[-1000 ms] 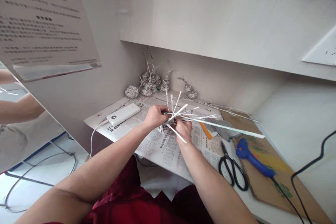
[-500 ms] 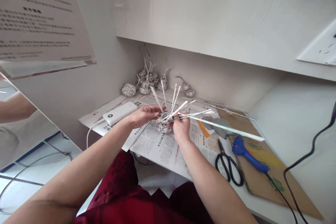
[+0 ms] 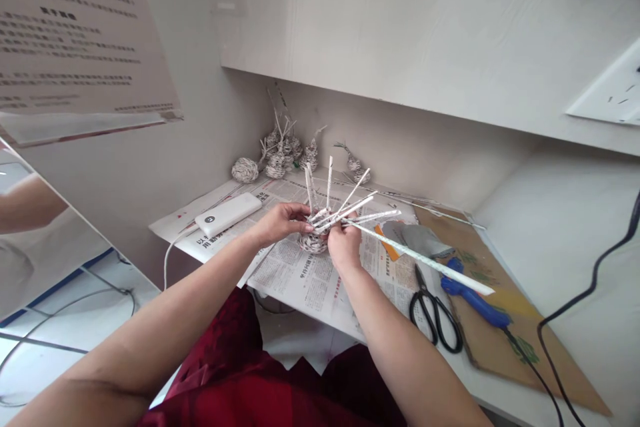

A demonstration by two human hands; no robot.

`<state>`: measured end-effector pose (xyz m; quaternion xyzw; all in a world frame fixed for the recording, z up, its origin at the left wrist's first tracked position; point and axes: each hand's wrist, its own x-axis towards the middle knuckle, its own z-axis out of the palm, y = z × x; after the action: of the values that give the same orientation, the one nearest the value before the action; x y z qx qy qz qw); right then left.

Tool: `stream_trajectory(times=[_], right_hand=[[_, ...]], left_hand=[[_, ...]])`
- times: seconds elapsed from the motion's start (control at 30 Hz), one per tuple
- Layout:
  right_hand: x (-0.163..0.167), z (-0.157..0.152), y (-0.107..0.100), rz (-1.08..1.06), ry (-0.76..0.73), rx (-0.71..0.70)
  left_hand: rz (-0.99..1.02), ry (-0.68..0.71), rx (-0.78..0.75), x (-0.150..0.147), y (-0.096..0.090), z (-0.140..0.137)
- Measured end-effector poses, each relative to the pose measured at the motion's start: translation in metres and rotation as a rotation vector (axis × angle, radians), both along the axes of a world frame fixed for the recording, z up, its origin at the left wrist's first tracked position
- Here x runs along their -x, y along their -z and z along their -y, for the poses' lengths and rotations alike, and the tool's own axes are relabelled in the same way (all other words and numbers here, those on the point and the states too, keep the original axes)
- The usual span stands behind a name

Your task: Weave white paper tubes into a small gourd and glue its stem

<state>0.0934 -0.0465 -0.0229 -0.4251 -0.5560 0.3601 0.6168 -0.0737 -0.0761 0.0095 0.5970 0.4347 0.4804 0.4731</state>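
Between my hands, low over the newspaper, is a small round woven paper basket made of rolled newspaper strips. Several paper sticks fan up and out from its top. My left hand is closed at its left upper edge, thumb and fingers pinching the rim near the sticks. My right hand grips the right side, fingers closed at the base of the sticks. From there one long pale paper strip runs out to the right over the table. Some fingertips are hidden behind the weave.
Newspaper covers the table. Black scissors and a blue glue gun lie at right, the gun on a cardboard sheet. A white power bank sits left. Several finished woven pieces stand at the back.
My left fingers have closed in on the basket's rim. The fan of sticks has shifted, and the long strip's free end has swung down and slightly left.
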Motion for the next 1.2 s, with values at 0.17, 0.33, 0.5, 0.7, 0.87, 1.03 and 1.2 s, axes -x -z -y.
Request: stream_trajectory(times=[0.17,0.33,0.5,0.7,0.87,1.03,1.2], right_hand=[[-0.003,0.0,-0.004,0.078,0.054,-0.049],[-0.002,0.001,-0.008,0.006,-0.007,-0.012],[-0.001,0.002,-0.008,-0.034,-0.04,-0.017],[0.001,0.001,-0.006,-0.146,-0.12,0.035],[0.003,0.002,-0.007,-0.158,-0.1,0.061],[0.003,0.006,-0.011,-0.198,-0.141,0.172],[0.002,0.007,-0.01,-0.222,-0.137,0.167]], left_hand=[[-0.149,0.078,-0.094,0.001,-0.008,0.006],[-0.208,0.035,-0.123,-0.012,0.001,0.007],[-0.075,-0.106,-0.208,-0.028,0.017,-0.004],[-0.062,-0.125,-0.141,-0.032,0.017,-0.006],[-0.01,-0.176,-0.142,-0.035,0.014,-0.003],[-0.022,-0.233,-0.103,-0.035,0.016,-0.002],[-0.087,-0.278,-0.073,-0.034,0.016,-0.004]])
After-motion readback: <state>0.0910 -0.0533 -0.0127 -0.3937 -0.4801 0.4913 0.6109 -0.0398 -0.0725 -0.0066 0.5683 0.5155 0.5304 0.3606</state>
